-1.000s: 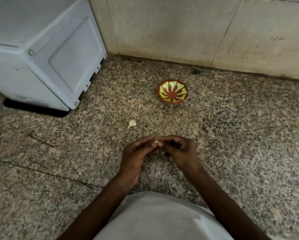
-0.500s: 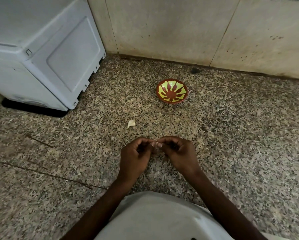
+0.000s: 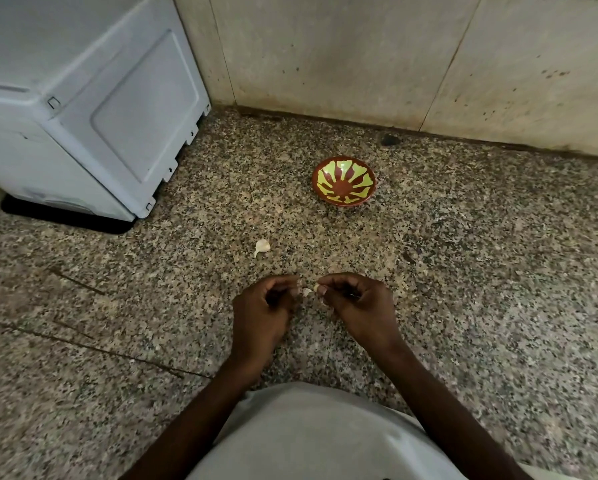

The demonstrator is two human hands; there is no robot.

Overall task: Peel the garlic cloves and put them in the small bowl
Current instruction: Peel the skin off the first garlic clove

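Peeling in hand: garlic clove [image 3: 314,288] pinched by right hand [image 3: 358,304]; skin [image 3: 305,291] pulled by left hand [image 3: 261,315]. Next, bared clove to be dropped in bowl [image 3: 343,180]; second clove [image 3: 262,246] not yet peeled.

I face a speckled floor [image 3: 463,306]; beige wall [image 3: 342,53] far; a grey appliance [image 3: 82,109] far left; dim light.
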